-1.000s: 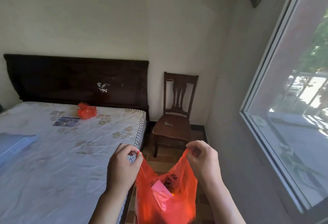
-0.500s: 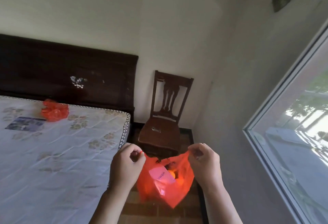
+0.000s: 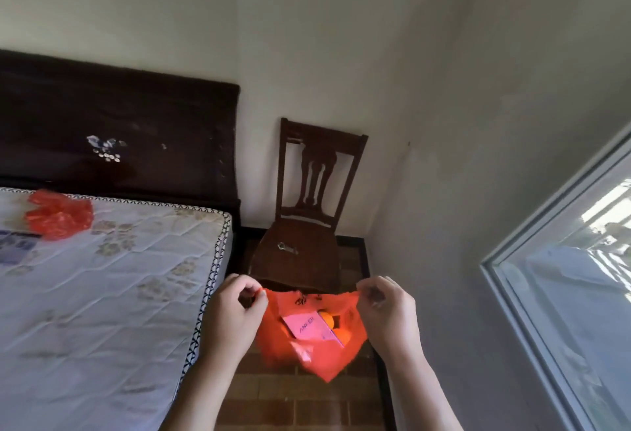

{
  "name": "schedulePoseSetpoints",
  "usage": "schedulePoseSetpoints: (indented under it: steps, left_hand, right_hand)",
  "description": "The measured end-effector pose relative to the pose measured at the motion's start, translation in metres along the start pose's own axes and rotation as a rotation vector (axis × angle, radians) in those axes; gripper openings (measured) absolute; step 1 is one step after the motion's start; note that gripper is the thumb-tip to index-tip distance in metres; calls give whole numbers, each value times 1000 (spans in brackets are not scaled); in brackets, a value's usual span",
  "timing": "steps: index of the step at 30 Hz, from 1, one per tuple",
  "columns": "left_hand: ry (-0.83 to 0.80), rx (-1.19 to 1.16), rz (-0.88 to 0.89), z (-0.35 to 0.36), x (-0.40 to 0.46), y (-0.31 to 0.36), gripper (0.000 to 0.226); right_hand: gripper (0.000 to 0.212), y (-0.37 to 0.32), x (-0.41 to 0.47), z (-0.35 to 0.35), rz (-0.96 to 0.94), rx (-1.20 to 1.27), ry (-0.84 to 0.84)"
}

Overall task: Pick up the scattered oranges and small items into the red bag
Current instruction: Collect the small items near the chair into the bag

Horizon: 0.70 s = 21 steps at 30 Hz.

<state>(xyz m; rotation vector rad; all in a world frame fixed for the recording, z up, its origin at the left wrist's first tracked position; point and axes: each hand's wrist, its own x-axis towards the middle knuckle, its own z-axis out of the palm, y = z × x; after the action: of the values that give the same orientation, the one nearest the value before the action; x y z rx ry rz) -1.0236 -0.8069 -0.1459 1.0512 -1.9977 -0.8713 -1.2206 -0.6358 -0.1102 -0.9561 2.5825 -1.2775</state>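
Head view, looking down past both forearms: the red bag (image 3: 309, 338) hangs in front of the wooden chair (image 3: 307, 222), held up over the brick floor (image 3: 300, 400). The left hand (image 3: 235, 314) pinches the bag's rim at one corner, thumb and forefinger curled tight on the plastic; the right hand (image 3: 386, 311) pinches the opposite corner the same way. Each grip is closed down to a pinch on the thin film, and the rim is stretched nearly straight between the two hands, so the mouth stands open toward the person.

Inside the bag, a pink card (image 3: 305, 324) with writing on it lies tilted, and an orange (image 3: 329, 319) sits just beside it, on the side nearer the right hand. More orange colour shows through the plastic below that, too unclear to tell apart.

On the chair seat, behind the bag, lies a small metal item (image 3: 286, 248); I cannot tell what it is. To the left of the chair stands the bed, its quilted mattress (image 3: 102, 294) against a dark headboard (image 3: 116, 136). Near the headboard on the mattress rests a second crumpled red bag (image 3: 59, 213), touching a bluish printed paper (image 3: 17, 246). To the right of the chair, along the side wall, is a window (image 3: 577, 287).
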Motion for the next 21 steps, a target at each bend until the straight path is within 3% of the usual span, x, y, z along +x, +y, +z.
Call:
schedulePoseSetpoints:
  steps: [9, 21]
  left_hand:
    - [-37, 99, -158, 72, 43, -34, 30]
    - [-149, 61, -415, 161, -1, -198, 38]
  right_hand:
    - [31, 68, 101, 55, 29, 2, -180]
    - [32, 186, 74, 196, 256, -80, -468]
